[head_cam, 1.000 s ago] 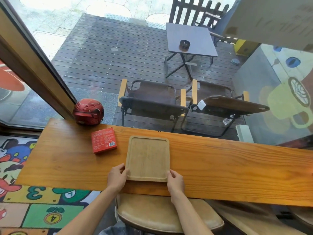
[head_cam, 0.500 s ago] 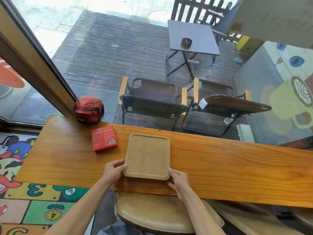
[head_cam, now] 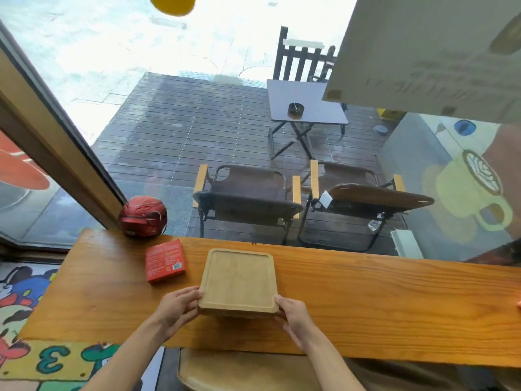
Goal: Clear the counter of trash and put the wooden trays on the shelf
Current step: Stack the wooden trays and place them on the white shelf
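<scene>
Wooden tray (head_cam: 239, 280) sits on the wooden counter (head_cam: 366, 300), its near edge raised slightly off the surface. Left hand (head_cam: 176, 309) grips the tray's near left corner, fingers curled against the side and under it. Right hand (head_cam: 293, 313) grips the near right corner, thumb along the edge, fingers tucked beneath. Red box (head_cam: 165, 260) lies flat just left of the tray, apart from it. Red helmet (head_cam: 143, 216) rests beyond the box, left of the tray, at the counter's far edge against the window.
</scene>
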